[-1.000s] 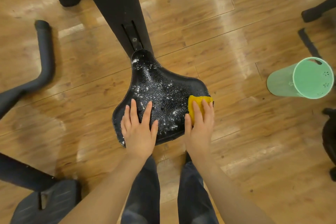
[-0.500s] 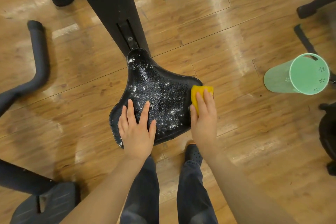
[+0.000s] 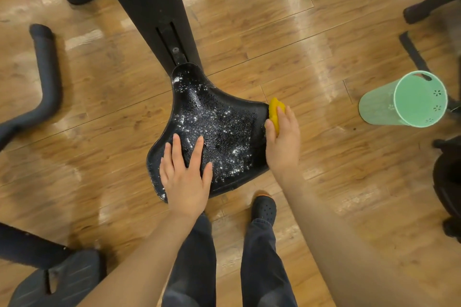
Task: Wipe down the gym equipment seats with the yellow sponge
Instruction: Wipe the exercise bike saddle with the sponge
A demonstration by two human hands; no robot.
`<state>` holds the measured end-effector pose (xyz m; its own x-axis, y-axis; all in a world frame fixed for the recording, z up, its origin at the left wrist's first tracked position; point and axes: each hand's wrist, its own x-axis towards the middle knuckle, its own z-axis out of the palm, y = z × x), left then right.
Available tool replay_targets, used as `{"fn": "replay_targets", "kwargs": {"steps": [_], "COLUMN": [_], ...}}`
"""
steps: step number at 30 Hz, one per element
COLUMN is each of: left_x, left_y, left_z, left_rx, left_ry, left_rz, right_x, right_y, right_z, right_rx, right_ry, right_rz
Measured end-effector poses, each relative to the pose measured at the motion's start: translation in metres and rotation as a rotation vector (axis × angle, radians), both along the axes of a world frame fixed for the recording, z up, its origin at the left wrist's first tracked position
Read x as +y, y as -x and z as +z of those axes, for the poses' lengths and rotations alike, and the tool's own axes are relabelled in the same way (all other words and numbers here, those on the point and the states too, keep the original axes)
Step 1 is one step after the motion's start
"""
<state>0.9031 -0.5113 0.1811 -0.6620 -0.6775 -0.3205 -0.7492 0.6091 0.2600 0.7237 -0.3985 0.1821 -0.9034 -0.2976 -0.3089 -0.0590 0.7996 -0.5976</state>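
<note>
Seen from above, we press our left hand (image 3: 185, 177), fingers spread flat, on the near left of the black seat (image 3: 217, 119), which is speckled white. Our right hand (image 3: 283, 142) grips the yellow sponge (image 3: 274, 109) against the seat's right edge. A green bin (image 3: 404, 99) stands far right.

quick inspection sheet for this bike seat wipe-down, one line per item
surface: black seat wet, speckled with white foam
job's things: yellow sponge at the seat's right edge
clutter: green bin lying on its side on the wood floor
grips: left hand flat on the seat; right hand holds the sponge
cables: nothing seen
surroundings: black post, handlebar, pedal, shoe
</note>
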Motion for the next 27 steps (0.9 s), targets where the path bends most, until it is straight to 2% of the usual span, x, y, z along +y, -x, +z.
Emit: {"fn": "replay_targets", "kwargs": {"steps": [3, 6, 14, 18, 22, 27], "left_x": [0.000, 0.001, 0.001, 0.001, 0.001, 0.002], "left_y": [0.000, 0.000, 0.002, 0.001, 0.002, 0.001], "left_z": [-0.002, -0.001, 0.001, 0.001, 0.000, -0.002], "left_rx": [0.010, 0.008, -0.019, -0.020, -0.018, -0.022], "left_ry": [0.008, 0.016, 0.006, -0.002, 0.016, 0.043], "left_rz": [-0.003, -0.006, -0.003, -0.006, -0.011, -0.023], "right_x": [0.020, 0.032, 0.006, 0.009, 0.020, 0.002], "right_y": [-0.052, -0.077, 0.017, -0.029, -0.092, -0.051], "right_z": [0.009, 0.013, -0.016, 0.001, 0.005, -0.001], "right_rx": [0.017, -0.008, -0.078, 0.097, 0.130, 0.222], "right_ry": [0.056, 0.058, 0.037, 0.018, -0.062, -0.169], "right_rz": [-0.112, -0.117, -0.044, -0.002, 0.140, 0.284]}}
